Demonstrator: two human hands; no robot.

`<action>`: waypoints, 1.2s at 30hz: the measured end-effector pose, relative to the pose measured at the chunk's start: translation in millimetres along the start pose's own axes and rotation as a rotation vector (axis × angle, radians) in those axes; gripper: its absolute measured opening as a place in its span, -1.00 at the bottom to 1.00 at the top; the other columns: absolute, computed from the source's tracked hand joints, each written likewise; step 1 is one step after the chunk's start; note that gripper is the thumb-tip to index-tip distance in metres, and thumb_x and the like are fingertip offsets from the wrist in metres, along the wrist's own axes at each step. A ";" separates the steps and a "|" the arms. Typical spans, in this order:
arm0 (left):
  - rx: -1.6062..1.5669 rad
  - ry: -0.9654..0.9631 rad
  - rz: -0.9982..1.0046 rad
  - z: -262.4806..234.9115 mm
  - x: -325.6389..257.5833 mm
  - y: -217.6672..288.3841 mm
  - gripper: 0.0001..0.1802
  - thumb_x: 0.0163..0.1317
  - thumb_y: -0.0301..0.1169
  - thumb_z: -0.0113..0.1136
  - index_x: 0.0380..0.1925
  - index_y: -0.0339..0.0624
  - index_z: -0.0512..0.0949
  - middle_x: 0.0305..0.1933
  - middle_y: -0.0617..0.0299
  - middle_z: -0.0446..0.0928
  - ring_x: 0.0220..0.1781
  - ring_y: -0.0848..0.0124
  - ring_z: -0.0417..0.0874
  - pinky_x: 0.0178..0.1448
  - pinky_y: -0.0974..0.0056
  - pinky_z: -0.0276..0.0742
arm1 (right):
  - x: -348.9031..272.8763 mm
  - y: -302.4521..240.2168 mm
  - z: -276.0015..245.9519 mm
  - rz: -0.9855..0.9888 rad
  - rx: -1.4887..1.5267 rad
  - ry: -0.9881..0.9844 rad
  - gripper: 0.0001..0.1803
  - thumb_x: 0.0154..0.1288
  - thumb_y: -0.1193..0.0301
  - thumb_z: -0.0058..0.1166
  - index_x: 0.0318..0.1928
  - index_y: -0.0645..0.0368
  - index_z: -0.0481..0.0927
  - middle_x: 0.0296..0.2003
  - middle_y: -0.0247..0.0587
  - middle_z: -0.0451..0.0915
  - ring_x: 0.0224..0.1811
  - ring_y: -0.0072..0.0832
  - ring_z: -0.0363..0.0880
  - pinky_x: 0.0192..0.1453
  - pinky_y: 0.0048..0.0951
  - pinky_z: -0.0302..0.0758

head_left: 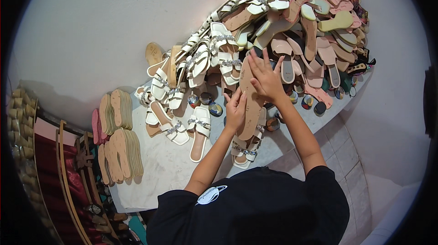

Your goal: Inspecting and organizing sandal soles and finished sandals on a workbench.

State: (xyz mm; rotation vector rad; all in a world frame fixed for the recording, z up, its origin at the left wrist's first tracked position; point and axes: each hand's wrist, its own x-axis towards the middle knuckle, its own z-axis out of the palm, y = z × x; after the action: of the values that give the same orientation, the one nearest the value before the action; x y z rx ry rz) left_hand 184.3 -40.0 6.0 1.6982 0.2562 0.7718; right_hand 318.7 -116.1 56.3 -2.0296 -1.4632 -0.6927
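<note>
Tilted upright over the table's front part is a long tan shoe insole (251, 101), its broad face showing. My left hand (235, 110) grips its left edge, thumb on the face and fingers around behind. At the upper right edge, my right hand (266, 79) touches the insole with its fingers spread and stretched out. Just below the insole, partly covered by it, lie white sandals (246, 152) with silver decorated straps. A single white sandal (199, 131) lies flat to the left of my left hand, and another white sandal (169, 124) rests beside it.
Behind my hands, a high pile of sandals (315, 30) and loose soles leans against the wall. Stacks of tan insoles (125, 153) stand at the table's (159, 176) left end. Patterned round heels (215, 109) lie near the pile. A wooden rack (68, 176) is at far left.
</note>
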 end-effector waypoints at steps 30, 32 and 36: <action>-0.234 0.106 -0.125 -1.1 9.2 -13.6 -0.60 0.30 -0.37 -0.10 0.07 -0.39 0.33 0.00 0.18 0.47 0.00 0.61 0.42 0.26 0.41 0.00 | -82.5 -10.0 -10.1 -0.232 0.183 -0.400 -0.17 0.17 -0.20 -0.42 0.25 0.19 0.07 0.30 -0.13 -0.03 0.37 -0.18 -0.20 0.19 0.31 -0.67; -0.293 0.124 -0.134 -1.7 9.5 -18.1 -0.61 0.30 -0.37 -0.09 0.06 -0.39 0.35 -0.03 0.20 0.48 -0.03 0.62 0.42 0.17 0.46 0.17 | -89.9 -12.8 -15.3 -0.269 0.468 -0.420 -0.29 0.22 -0.13 -0.42 0.15 0.15 0.32 0.22 -0.12 0.21 0.30 -0.30 0.11 0.22 0.27 -0.67; -0.396 0.074 -0.194 5.1 7.5 -14.8 -0.58 0.30 -0.39 -0.11 0.09 -0.44 0.28 0.02 0.15 0.45 -0.02 0.59 0.42 0.12 0.49 0.22 | -75.9 4.6 -11.6 -0.134 0.909 -0.130 -0.40 0.27 -0.06 -0.46 -0.10 0.06 0.57 -0.06 -0.26 0.53 0.13 -0.31 0.38 0.27 0.20 -0.63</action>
State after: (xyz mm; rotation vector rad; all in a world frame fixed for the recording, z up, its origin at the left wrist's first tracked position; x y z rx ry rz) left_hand 196.4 -35.7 -5.5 1.2543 0.2930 0.6895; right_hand 300.8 -176.8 12.5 -1.2856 -1.5904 0.0908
